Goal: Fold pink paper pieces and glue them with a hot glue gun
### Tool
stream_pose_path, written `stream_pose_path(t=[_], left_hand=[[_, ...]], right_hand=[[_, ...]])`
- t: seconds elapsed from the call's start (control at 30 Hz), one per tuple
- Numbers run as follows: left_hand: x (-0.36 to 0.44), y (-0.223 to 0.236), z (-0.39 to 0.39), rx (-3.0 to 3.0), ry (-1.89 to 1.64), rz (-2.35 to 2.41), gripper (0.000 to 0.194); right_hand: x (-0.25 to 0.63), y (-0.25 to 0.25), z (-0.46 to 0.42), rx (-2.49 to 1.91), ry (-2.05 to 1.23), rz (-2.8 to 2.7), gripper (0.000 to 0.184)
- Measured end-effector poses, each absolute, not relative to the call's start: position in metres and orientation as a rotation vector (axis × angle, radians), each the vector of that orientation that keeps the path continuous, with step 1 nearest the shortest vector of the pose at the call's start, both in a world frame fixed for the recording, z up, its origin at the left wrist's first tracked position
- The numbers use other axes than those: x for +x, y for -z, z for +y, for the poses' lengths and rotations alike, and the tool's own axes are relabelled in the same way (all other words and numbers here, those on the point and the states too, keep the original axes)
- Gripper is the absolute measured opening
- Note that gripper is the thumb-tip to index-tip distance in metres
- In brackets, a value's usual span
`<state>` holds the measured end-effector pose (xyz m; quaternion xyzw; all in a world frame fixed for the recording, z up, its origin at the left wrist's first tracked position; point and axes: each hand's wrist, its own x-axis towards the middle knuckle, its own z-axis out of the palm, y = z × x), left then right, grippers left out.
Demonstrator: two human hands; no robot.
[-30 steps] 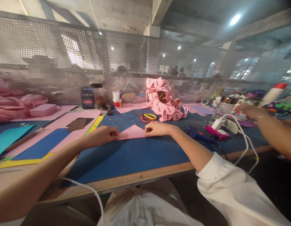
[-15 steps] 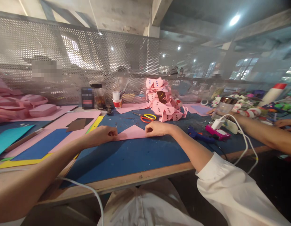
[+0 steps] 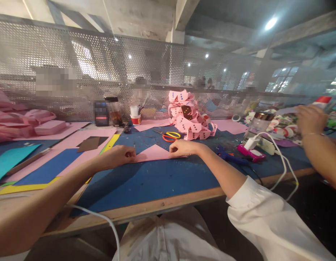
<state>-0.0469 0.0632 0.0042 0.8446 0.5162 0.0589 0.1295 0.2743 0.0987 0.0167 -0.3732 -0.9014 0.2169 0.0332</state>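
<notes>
A pink sheet, folded with its peak pointing away from me, lies on the blue work mat. My left hand is closed on the sheet's left corner. On the right side, my right hand pinches the sheet between thumb and fingers, with a thin pink tip showing beyond it. Just behind the sheet are scissors with red and yellow handles. A heap of pink folded paper pieces with dots stands behind them.
To the left lie blue and turquoise sheets. A blue glue gun, a magenta power strip and a white cable are at right. A co-worker's hand holds a pale sheet there.
My hands stay nearly still on the pink sheet, the right one shifting very slightly. The co-worker's hand has lifted the lavender sheet off the pink paper and moved right.
</notes>
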Motion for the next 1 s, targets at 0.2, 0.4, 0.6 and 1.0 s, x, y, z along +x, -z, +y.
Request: stream_pose_path(t=[0.2,0.4,0.6,1.0], left_hand=[[-0.048,-0.007,0.061,2.396,-0.165,1.459,0.032],[-0.048,-0.008,0.060,2.405,-0.163,1.466,0.030],[-0.049,-0.006,0.063,2.414,-0.136,1.492,0.032],[-0.060,-0.009,0.067,2.351,-0.089,1.489,0.026]], right_hand=[[0.275,-0.019,0.098,-1.149,-0.695,-2.783,0.021],[0.277,-0.017,0.100,-1.200,-0.703,-2.774,0.024],[0.277,-0.015,0.102,-1.224,-0.672,-2.780,0.026],[0.277,-0.016,0.101,-1.239,-0.669,-2.780,0.024]])
